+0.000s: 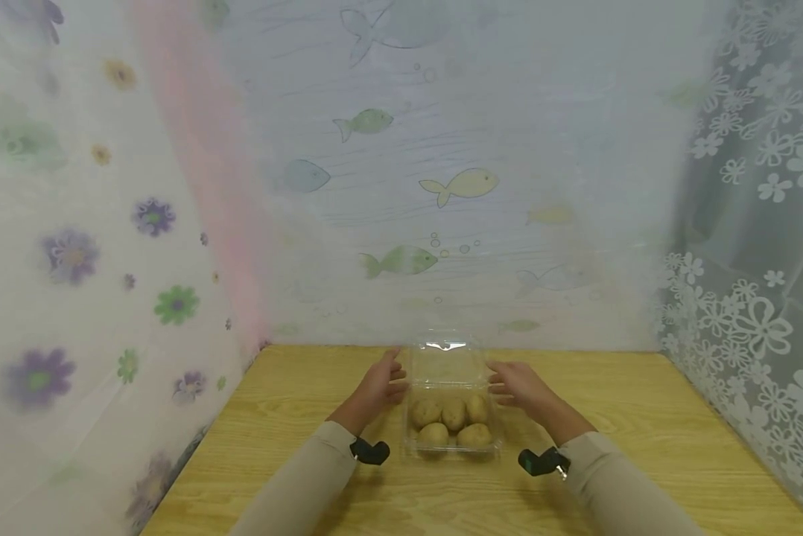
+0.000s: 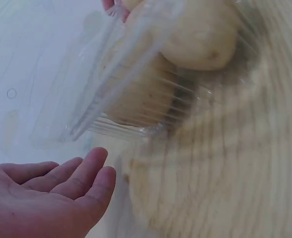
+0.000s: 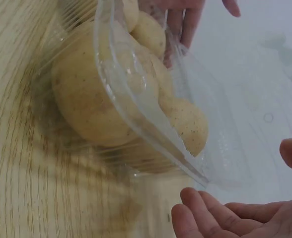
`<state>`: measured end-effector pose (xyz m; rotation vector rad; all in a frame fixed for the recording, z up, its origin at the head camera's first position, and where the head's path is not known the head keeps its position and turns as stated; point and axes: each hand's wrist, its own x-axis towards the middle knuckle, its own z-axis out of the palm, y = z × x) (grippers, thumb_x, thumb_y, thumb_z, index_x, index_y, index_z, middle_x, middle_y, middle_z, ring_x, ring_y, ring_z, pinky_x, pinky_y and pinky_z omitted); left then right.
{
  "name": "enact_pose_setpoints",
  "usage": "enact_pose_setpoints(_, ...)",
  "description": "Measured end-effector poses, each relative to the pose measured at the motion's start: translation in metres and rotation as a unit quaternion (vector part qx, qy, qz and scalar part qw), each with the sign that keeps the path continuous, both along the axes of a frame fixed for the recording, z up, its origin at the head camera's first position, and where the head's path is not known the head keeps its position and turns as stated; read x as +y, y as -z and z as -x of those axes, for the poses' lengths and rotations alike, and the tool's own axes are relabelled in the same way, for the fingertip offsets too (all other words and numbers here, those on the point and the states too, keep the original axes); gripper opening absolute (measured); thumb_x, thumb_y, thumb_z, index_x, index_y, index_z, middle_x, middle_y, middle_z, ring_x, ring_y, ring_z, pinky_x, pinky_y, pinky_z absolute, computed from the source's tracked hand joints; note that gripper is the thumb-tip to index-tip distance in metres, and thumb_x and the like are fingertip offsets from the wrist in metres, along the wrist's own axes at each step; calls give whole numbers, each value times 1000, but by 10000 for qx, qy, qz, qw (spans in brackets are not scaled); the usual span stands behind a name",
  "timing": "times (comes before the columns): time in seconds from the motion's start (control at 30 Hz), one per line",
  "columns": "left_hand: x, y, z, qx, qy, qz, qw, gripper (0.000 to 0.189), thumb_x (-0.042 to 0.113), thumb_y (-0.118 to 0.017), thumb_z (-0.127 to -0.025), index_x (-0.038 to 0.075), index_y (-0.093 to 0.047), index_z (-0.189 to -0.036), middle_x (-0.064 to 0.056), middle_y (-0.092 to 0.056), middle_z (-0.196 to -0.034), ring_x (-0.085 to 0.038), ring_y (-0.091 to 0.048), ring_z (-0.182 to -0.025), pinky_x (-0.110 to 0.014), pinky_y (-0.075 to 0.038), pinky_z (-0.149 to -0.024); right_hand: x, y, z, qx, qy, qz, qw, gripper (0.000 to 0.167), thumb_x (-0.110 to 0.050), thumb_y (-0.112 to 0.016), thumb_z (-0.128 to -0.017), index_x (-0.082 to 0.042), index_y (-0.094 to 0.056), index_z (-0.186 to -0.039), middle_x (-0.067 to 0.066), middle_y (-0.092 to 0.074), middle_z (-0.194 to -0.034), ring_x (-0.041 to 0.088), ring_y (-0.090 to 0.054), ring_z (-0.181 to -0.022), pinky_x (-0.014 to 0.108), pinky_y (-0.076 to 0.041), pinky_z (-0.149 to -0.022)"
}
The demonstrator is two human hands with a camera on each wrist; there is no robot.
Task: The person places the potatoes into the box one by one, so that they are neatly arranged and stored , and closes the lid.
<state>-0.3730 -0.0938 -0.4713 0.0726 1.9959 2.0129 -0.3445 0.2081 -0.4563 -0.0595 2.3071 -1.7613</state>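
Observation:
A clear plastic clamshell box (image 1: 448,452) stands on the wooden table with its lid (image 1: 445,362) raised at the back. Several potatoes (image 1: 453,414) lie inside it. My left hand (image 1: 378,383) is beside the box's left side, fingers loosely extended; in the left wrist view its fingertips (image 2: 100,157) are a little apart from the plastic. On the other side, my right hand (image 1: 521,385) has its fingers pointing toward the lid. The right wrist view shows those fingertips (image 3: 190,196) close to the box's edge; whether they touch cannot be told.
The wood-grain table (image 1: 294,447) extends around the box. Behind it hangs a pale curtain with fish prints (image 1: 401,260). A flowered sheet (image 1: 73,298) borders the left, and a translucent flower-patterned sheet (image 1: 763,327) the right. Each wrist wears a dark device (image 1: 541,461).

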Motion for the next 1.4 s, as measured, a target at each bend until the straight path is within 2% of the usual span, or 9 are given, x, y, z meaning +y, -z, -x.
enact_pose_setpoints(0.07, 2, -1, 2, -150, -82, -198, 9997, 96, 66, -39, -104, -11, -23, -159, -30, -35, -161, -46, -45, -144, -58, -38, -118, -1, 1, 2, -113, -12, 136, 9998, 71, -41, -43, -112, 13, -29, -155, 38, -44, -152, 50, -49, -139, 57, -46, -111)
enact_pose_setpoints(0.2, 6, -2, 4, -226, -107, -384, 9989, 96, 66, -38, -105, -12, -22, -159, -32, -34, -161, -48, -42, -145, -58, -35, -120, -3, 3, 5, -193, 32, 283, 9994, 73, -43, -40, -112, 14, -26, -156, 35, -46, -152, 47, -51, -139, 58, -44, -113)
enact_pose_setpoints(0.5, 10, -1, 2, -14, -142, -211, 9997, 97, 69, -40, -102, -13, -34, -154, -31, -40, -158, -48, -44, -144, -57, -35, -120, -6, 4, 7, -78, 194, 287, 9994, 74, -48, -42, -110, 12, -36, -153, 33, -46, -152, 46, -54, -136, 58, -44, -113)
enact_pose_setpoints(0.7, 10, -4, -4, 189, 8, -66, 9998, 94, 69, -39, -103, -9, -35, -155, -28, -40, -160, -44, -46, -143, -57, -31, -122, -4, -3, 0, -12, 20, 79, 10000, 75, -50, -42, -110, 10, -36, -154, 30, -47, -154, 46, -50, -139, 59, -43, -113)
enact_pose_setpoints(0.9, 10, -11, -15, 346, -89, 151, 9992, 90, 69, -38, -104, -7, -42, -153, -27, -44, -157, -42, -50, -140, -58, -33, -121, 2, -10, -9, 117, -165, 68, 9998, 72, -49, -39, -111, 9, -37, -154, 32, -44, -155, 48, -46, -142, 61, -42, -114)
enact_pose_setpoints(1.13, 2, -9, -21, 528, 56, 168, 9984, 88, 68, -36, -105, -5, -45, -153, -27, -42, -159, -45, -43, -146, -60, -28, -123, 9, -12, -18, 227, -221, 60, 9995, 69, -49, -33, -113, 6, -41, -154, 31, -43, -157, 49, -43, -144, 61, -40, -115)
enact_pose_setpoints(1.4, -8, -15, -34, 645, 173, 137, 9977, 79, 61, -28, -109, -3, -54, -146, -26, -45, -158, -49, -42, -145, -62, -26, -123, 16, -15, -31, 332, -234, 103, 9991, 73, -54, -30, -112, 5, -48, -151, 29, -44, -157, 48, -43, -144, 61, -39, -115)
